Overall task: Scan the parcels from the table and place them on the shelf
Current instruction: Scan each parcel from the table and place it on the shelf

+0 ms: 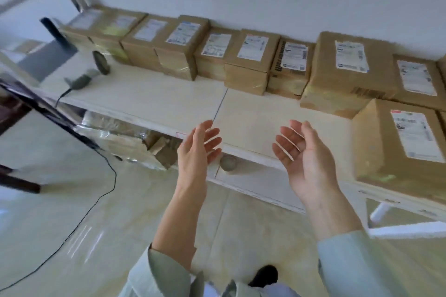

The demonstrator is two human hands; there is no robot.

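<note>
Several brown cardboard parcels with white labels stand in a row along the wall on the white table (154, 101), among them a tall one (181, 48) left of centre and a large one (347, 72) at the right. Another large parcel (398, 144) sits at the table's front right edge. A grey handheld scanner (83, 79) lies on the table's left end, its cable running off the edge. My left hand (199, 149) and my right hand (301, 152) are raised over the table's front edge, palms facing each other, fingers relaxed, holding nothing.
A dark panel or screen (48, 108) juts in from the left. A black cable (106, 190) trails across the tiled floor. Under the table lie plastic-wrapped bundles (125, 135). A dark stand (54, 30) and a dark oval object (101, 62) sit near the scanner.
</note>
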